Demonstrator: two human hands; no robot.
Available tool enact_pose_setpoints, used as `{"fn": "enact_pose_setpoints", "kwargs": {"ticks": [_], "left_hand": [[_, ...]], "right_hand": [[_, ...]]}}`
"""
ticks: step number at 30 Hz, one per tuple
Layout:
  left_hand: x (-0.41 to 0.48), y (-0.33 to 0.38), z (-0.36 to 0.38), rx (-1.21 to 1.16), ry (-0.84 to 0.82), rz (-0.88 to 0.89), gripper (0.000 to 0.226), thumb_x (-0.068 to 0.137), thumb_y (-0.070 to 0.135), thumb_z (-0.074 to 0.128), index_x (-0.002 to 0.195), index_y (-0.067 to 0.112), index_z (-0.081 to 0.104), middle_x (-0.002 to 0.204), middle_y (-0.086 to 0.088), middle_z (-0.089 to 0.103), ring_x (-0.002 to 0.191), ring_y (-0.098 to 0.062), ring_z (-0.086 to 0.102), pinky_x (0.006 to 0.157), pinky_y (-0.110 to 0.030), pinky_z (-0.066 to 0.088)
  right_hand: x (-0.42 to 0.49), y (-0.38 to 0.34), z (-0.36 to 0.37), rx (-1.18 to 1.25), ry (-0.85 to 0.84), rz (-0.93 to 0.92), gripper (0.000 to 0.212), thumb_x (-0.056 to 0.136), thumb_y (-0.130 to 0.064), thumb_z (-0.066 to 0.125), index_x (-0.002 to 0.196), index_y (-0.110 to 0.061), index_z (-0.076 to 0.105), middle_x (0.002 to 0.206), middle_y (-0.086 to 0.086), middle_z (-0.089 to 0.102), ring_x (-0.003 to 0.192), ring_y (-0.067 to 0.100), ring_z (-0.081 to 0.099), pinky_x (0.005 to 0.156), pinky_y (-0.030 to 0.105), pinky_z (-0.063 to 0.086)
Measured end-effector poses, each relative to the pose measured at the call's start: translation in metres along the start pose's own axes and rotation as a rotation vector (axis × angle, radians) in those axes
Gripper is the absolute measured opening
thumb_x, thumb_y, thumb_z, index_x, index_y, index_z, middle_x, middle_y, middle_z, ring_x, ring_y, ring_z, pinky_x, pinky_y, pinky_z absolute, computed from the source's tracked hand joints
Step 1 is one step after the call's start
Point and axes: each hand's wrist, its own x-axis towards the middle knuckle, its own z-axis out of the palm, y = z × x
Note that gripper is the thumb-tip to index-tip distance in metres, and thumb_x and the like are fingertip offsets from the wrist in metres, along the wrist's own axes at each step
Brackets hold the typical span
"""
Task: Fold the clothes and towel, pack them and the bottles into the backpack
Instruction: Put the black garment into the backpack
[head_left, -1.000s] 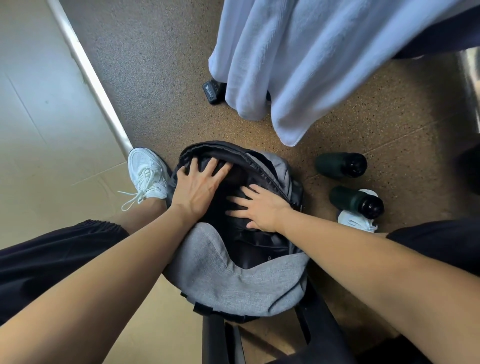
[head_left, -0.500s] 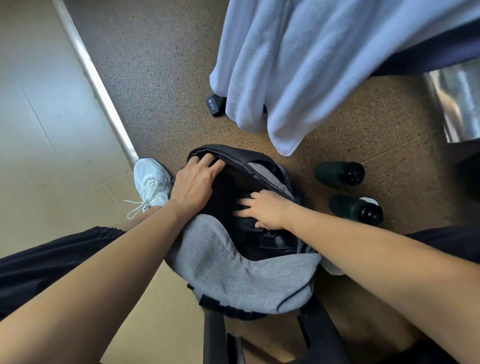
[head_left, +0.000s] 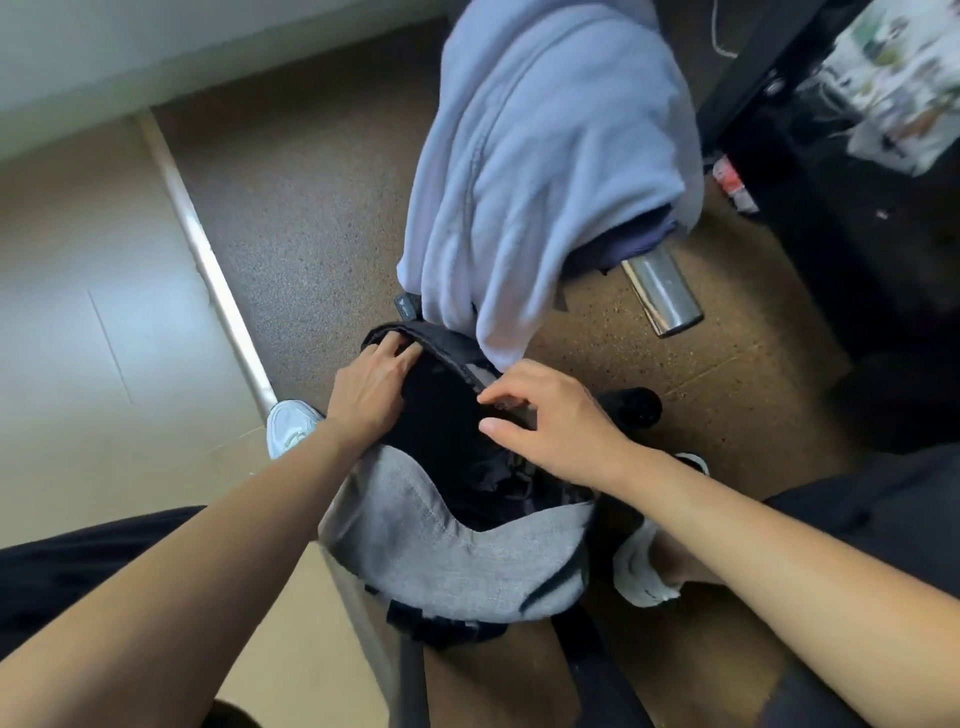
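Note:
The grey backpack (head_left: 457, 561) stands open on the floor between my legs, with black clothing (head_left: 441, 421) packed inside. My left hand (head_left: 369, 395) is at the far left of the opening, its fingers curled over the black rim. Over the right side of the opening hovers my right hand (head_left: 556, 421), fingers loosely bent and thumb out, close to the zipper edge. A light blue towel (head_left: 545, 156) hangs over a seat just behind the backpack. One dark bottle (head_left: 636, 408) lies on the floor, mostly hidden behind my right hand.
A shiny metal leg (head_left: 662, 291) sticks out under the towel. Dark furniture (head_left: 831, 260) fills the right side. My white shoe (head_left: 291, 423) is left of the backpack, my white-socked foot (head_left: 644, 571) right of it. A metal floor strip (head_left: 208, 260) runs diagonally at left.
My right hand has lifted off the clothes inside and moved to the right rim. My left hand slid from the clothes to the far rim. The view tilted upward.

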Motion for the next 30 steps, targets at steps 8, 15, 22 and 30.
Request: {"fn": "enact_pose_setpoints", "kwargs": {"ticks": [8, 15, 22, 30], "left_hand": [[0.014, -0.006, -0.027, -0.027, -0.021, -0.054, 0.062, 0.089, 0.002, 0.051, 0.145, 0.027, 0.044, 0.134, -0.006, 0.046, 0.107, -0.038, 0.061, 0.073, -0.053, 0.057], [0.003, 0.001, -0.067, -0.230, -0.272, -0.131, 0.047, 0.090, 0.019, 0.063, 0.136, 0.028, 0.064, 0.120, -0.007, 0.072, 0.107, -0.030, 0.066, 0.093, -0.042, 0.054], [-0.053, 0.045, -0.147, -0.703, -0.496, 0.041, 0.022, 0.095, 0.043, 0.067, 0.112, 0.030, 0.073, 0.108, 0.024, 0.073, 0.102, 0.009, 0.064, 0.093, -0.011, 0.043], [-0.086, 0.054, -0.126, -0.107, -0.133, 0.178, 0.047, 0.089, 0.041, 0.071, 0.133, 0.043, 0.059, 0.113, 0.012, 0.062, 0.101, -0.015, 0.064, 0.078, -0.032, 0.050]], "right_hand": [[-0.072, -0.039, 0.001, -0.333, -0.624, 0.212, 0.088, 0.075, -0.071, 0.072, 0.144, -0.022, 0.048, 0.131, 0.002, 0.062, 0.120, 0.024, 0.058, 0.094, 0.036, 0.048], [-0.066, -0.035, -0.028, -0.212, -0.112, 0.047, 0.018, 0.082, -0.017, 0.073, 0.082, -0.025, 0.057, 0.075, -0.005, 0.060, 0.073, 0.015, 0.055, 0.064, 0.030, 0.041], [-0.039, -0.012, -0.046, -0.299, 0.322, 0.027, 0.023, 0.082, -0.001, 0.065, 0.091, -0.021, 0.056, 0.093, -0.005, 0.055, 0.096, 0.022, 0.050, 0.083, 0.037, 0.043], [-0.054, -0.047, -0.035, -0.381, 0.303, -0.182, 0.047, 0.082, -0.012, 0.076, 0.127, -0.013, 0.064, 0.131, 0.003, 0.061, 0.120, 0.025, 0.056, 0.106, 0.042, 0.046]]}}
